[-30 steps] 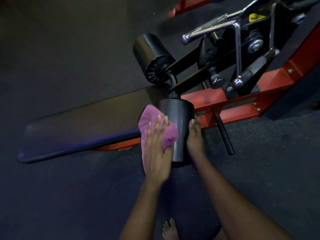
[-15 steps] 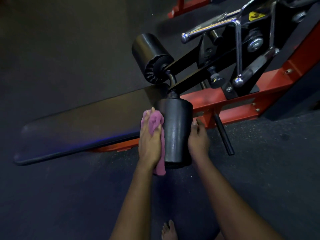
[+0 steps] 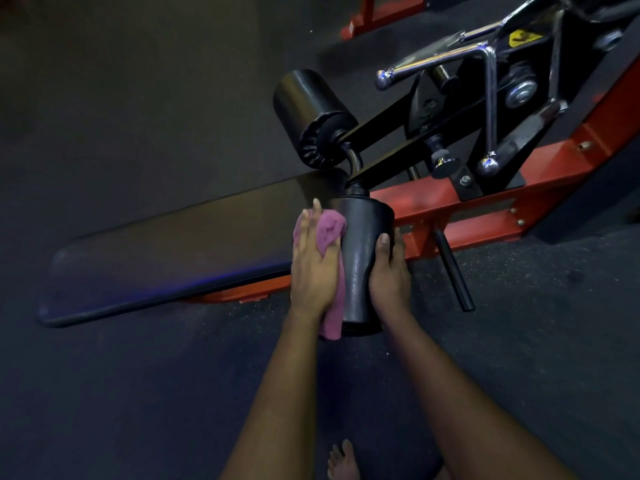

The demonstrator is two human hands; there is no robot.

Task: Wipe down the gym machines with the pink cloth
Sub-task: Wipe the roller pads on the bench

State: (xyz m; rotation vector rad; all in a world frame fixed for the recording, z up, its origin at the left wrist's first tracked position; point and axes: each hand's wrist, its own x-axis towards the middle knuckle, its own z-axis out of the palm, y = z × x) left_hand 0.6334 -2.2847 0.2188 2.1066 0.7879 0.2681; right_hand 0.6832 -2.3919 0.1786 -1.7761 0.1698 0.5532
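Head view: left hand (image 3: pixel 313 268) is pressing the cloth (image 3: pixel 330 230) flat, fingers straight, against the roller's (image 3: pixel 363 271) left flank. Right hand (image 3: pixel 389 275) is gripping the right flank, fingers wrapped round it. The roller's long axis is running near-to-far, so I'd stroke along it. Roller: smooth black cylinder. Cloth: soft, bunched, pink.

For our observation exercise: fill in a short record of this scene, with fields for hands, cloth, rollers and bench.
left hand: presses cloth against near roller's left side
right hand: grips near roller's right side
cloth: pink, bunched, end hanging below left hand
far roller: untouched
bench: black, left of rollers, on red frame
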